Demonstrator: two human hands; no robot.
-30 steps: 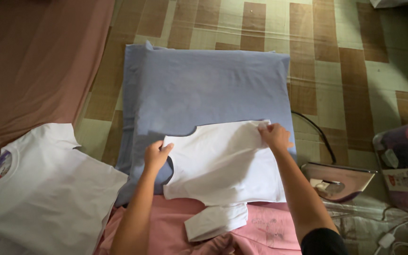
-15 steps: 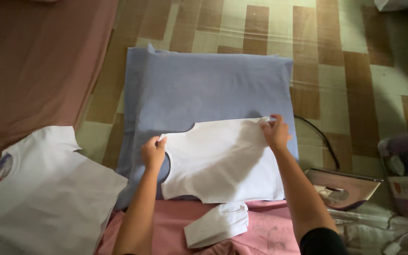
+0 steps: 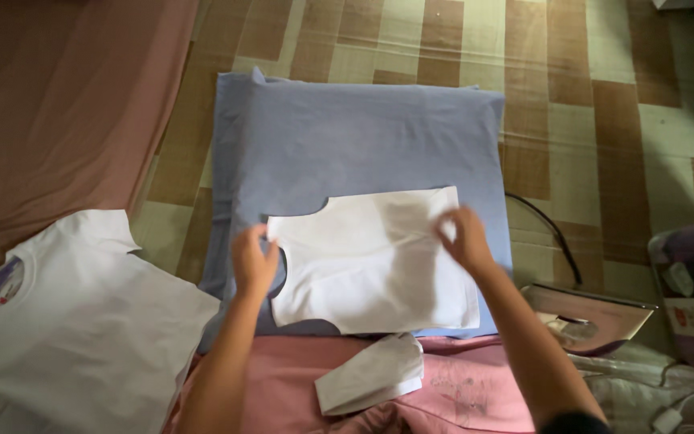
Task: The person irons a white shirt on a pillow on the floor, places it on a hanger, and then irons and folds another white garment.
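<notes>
Garment piece, white (image 3: 371,261), lay flat at centre frame on a blue-grey padded cushion (image 3: 363,137) set on the floor; cut to a sleeveless bodice outline with a curved neckline notch at its upper left and scooped armhole edges at left and lower left. Judged thin, light woven or knit cloth: limp, easily creased, likely to slide on the cushion cover, best taken by pinching corners or edges rather than the middle. Left hand (image 3: 254,261) gripped the piece's left edge beside the armhole curve, fingers pinched closed on the cloth. Right hand (image 3: 463,239) rested near the upper right corner, fingers curled over the fabric; whether they actually pinched it could not be told, owing to blur. Second small white folded piece (image 3: 371,374) lay below on pink cloth (image 3: 291,378). White T-shirt (image 3: 74,321) spread at lower left. Electric iron (image 3: 588,315), metallic, sat at right with a dark cord (image 3: 548,229). Floor (image 3: 604,120) showed brown-and-cream block patterning.
</notes>
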